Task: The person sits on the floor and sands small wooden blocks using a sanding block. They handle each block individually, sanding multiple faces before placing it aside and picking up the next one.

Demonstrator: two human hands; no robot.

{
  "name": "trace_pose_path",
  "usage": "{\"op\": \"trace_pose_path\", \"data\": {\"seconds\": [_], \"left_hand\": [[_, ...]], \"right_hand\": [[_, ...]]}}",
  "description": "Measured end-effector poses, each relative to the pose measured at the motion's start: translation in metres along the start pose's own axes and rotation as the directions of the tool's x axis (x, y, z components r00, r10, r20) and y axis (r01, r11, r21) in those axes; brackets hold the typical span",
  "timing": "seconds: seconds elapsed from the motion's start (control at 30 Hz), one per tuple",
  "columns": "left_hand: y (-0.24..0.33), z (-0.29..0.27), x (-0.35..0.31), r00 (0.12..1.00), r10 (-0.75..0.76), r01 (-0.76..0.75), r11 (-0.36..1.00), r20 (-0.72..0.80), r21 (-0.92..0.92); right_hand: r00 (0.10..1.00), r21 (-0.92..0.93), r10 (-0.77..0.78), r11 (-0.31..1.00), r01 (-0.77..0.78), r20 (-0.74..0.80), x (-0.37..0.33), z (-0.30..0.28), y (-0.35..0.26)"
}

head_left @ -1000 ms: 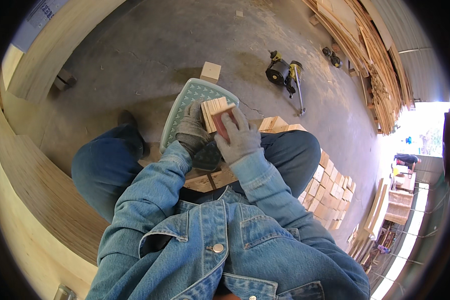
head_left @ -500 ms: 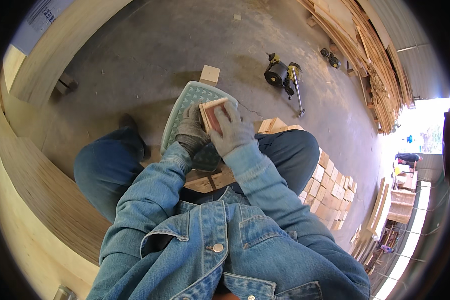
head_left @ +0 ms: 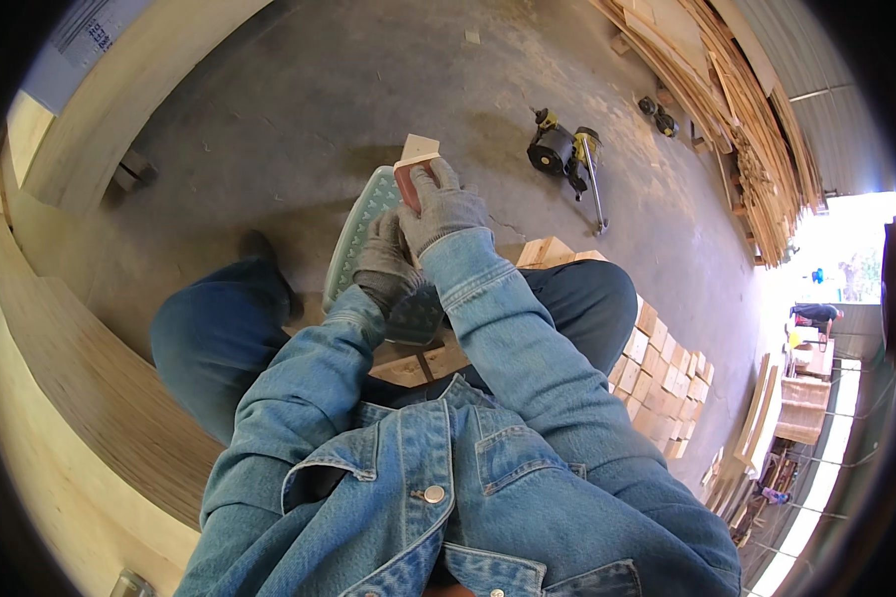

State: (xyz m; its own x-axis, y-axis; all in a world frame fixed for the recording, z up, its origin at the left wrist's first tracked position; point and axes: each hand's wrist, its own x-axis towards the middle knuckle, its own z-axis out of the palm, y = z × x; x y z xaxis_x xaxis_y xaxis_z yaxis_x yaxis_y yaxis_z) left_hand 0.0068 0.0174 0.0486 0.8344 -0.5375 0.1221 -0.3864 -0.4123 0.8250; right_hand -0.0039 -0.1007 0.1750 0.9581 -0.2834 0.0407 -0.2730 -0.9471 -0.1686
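My right hand (head_left: 443,214), in a grey knit glove, is closed on a reddish-brown sanding block (head_left: 406,187) with a pale edge at its far end. Close beside it on the left, my gloved left hand (head_left: 382,257) is curled round a wooden block, which my right hand almost wholly covers. Both hands are over a pale green plastic stool (head_left: 344,249) with a raised pattern, standing between my knees. Just past the stool's far edge, a pale wooden block (head_left: 422,146) shows beyond the sanding block.
Cut wooden blocks (head_left: 662,378) are stacked beyond my right knee. A black and yellow power tool (head_left: 558,149) stands on the concrete floor ahead. Long boards (head_left: 707,90) are piled at far right; thick timber (head_left: 90,368) runs along my left. Another person (head_left: 814,312) bends in the right distance.
My right hand and the sanding block have slid forward, away from me, over the stool. My left hand has stayed nearly in place, and the wooden block is now mostly hidden.
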Motion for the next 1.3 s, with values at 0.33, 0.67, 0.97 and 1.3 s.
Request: {"op": "trace_pose_path", "data": {"seconds": [0.33,0.67,0.97,1.3], "left_hand": [[-0.002,-0.002,-0.004,0.997,-0.08,0.08,0.997,0.008,-0.006],[-0.004,0.0,-0.003,0.989,-0.144,0.144,0.989,0.009,0.037],[0.001,-0.006,-0.004,0.984,-0.175,0.176,0.984,0.042,-0.037],[-0.006,0.001,-0.007,0.984,-0.173,0.176,0.98,0.048,-0.089]], "right_hand": [[0.989,0.01,-0.078,0.997,0.077,0.123,-0.113,-0.027,0.017],[0.998,0.028,-0.036,0.999,0.034,0.044,-0.03,-0.013,0.005],[0.991,0.028,-0.127,0.991,0.128,-0.038,-0.044,-0.012,0.018],[0.992,0.062,-0.121,0.991,0.12,0.022,-0.094,-0.013,0.029]]}}
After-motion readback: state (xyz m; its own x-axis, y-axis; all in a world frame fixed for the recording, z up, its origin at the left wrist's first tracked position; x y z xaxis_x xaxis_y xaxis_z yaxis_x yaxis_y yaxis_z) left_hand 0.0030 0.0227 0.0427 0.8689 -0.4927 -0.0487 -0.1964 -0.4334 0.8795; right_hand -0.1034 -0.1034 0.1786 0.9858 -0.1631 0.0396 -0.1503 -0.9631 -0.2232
